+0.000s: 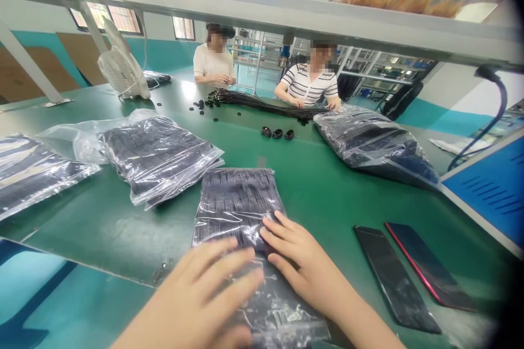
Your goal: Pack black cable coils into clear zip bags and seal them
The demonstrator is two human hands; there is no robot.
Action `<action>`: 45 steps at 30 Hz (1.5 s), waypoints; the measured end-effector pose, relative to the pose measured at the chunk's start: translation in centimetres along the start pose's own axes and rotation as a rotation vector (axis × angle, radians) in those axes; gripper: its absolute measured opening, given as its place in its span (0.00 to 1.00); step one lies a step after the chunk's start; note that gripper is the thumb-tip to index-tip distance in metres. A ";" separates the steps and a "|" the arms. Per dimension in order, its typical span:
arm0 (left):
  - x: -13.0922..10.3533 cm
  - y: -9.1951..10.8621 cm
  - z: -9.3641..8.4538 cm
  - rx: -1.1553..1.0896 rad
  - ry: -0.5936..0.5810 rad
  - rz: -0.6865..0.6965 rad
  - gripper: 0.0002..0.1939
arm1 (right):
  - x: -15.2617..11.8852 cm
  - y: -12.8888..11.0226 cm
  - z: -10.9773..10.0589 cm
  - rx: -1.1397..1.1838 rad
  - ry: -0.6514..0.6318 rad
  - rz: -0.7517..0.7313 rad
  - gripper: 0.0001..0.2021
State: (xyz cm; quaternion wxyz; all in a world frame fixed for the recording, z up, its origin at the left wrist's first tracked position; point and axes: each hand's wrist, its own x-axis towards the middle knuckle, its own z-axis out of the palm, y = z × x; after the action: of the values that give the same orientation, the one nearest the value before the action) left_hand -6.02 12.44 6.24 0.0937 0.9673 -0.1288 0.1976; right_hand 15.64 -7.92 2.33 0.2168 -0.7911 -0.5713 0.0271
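A filled plastic bag (239, 196) is being pressed flat, ungrasped, beneath the spread fingers of the left hand (213, 283) and right hand (301, 262) near the table's (319, 191) front edge. Bare green surface is being left rightward, before two phones (397, 278); leftward, stacked bags (153, 155) are crowding.

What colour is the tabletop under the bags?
Green, best seen in the head view.

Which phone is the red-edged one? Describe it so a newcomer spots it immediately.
On the green table, find the blue slotted panel at the right. Two dark phones lie slanted on the near side of it. The red-edged phone is nearer the panel; its neighbour, the all-dark phone, shows no red edge.
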 end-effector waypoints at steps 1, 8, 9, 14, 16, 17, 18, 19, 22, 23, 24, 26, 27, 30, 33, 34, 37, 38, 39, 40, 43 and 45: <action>0.2 -1.3 0.4 0.066 -0.022 -0.023 0.28 | 0.0 0.0 -0.1 -0.081 -0.018 -0.061 0.24; -0.7 -3.7 2.4 0.238 -0.045 0.102 0.28 | -1.0 -0.1 -0.1 -0.279 0.073 -0.233 0.21; -0.4 -3.7 2.4 0.207 -0.042 0.076 0.25 | -0.7 -0.1 -0.1 -0.255 0.087 -0.215 0.20; 3.1 -4.9 2.2 -0.036 -0.059 -0.246 0.20 | 2.7 0.1 -0.1 -0.118 0.042 -0.023 0.61; 4.6 -5.7 2.6 -0.025 -0.081 -0.295 0.35 | 4.0 0.4 -0.4 -0.100 -0.057 -0.011 0.64; 5.1 -6.0 2.8 -0.016 -0.106 -0.291 0.42 | 4.5 0.5 -0.6 -0.096 -0.102 -0.022 0.62; 5.5 -6.2 3.0 -0.014 -0.136 -0.282 0.46 | 4.8 0.5 -0.7 -0.095 -0.136 -0.034 0.59; 5.6 -6.3 3.2 -0.018 -0.163 -0.273 0.47 | 5.0 0.6 -0.8 -0.100 -0.152 -0.043 0.56; 5.4 -6.3 3.5 -0.046 -0.179 -0.271 0.43 | 4.6 0.7 -0.8 -0.138 -0.130 -0.064 0.48; 5.1 -6.3 3.5 -0.057 -0.168 -0.269 0.39 | 4.4 0.7 -0.7 -0.155 -0.111 -0.072 0.46; 4.8 -6.3 3.5 -0.068 -0.152 -0.263 0.35 | 4.1 0.7 -0.5 -0.172 -0.091 -0.082 0.44; 4.2 -6.4 3.6 -0.080 -0.105 -0.232 0.30 | 3.6 0.5 0.1 -0.200 -0.047 -0.102 0.40; 4.0 -6.5 3.8 -0.077 -0.076 -0.214 0.30 | 3.4 0.5 0.4 -0.209 -0.020 -0.110 0.38; 3.2 -6.7 4.4 -0.030 -0.024 -0.160 0.32 | 2.8 0.1 1.3 -0.218 0.064 -0.121 0.32; 2.8 -6.5 4.8 0.024 -0.035 -0.143 0.32 | 2.6 0.0 1.7 -0.212 0.116 -0.117 0.28; 2.7 -6.4 4.9 0.033 -0.040 -0.147 0.32 | 2.6 0.0 1.6 -0.206 0.124 -0.114 0.28; 2.6 -6.3 4.9 0.033 -0.061 -0.150 0.31 | 3.2 -0.1 0.8 -0.192 0.116 -0.117 0.31; 2.7 -6.3 4.9 0.030 -0.072 -0.143 0.31 | 3.5 -0.2 0.4 -0.193 0.104 -0.119 0.34; 2.7 -6.3 4.8 0.027 -0.081 -0.135 0.32 | 3.9 -0.4 0.1 -0.196 0.086 -0.126 0.37; 2.8 -6.3 4.7 0.020 -0.091 -0.130 0.32 | 4.3 -0.5 -0.2 -0.200 0.061 -0.141 0.41; 2.8 -6.6 4.3 -0.041 -0.105 -0.155 0.32 | 5.3 -0.9 -0.4 -0.190 -0.029 -0.225 0.42; 2.7 -6.7 4.0 -0.122 -0.077 -0.197 0.28 | 5.7 -0.9 -0.2 -0.160 -0.082 -0.257 0.37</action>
State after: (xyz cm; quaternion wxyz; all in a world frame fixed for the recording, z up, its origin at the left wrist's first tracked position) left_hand -0.31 17.32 2.86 0.1664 0.9746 -0.0483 0.1418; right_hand 16.86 -2.55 4.00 0.1311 -0.7246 -0.6765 -0.0140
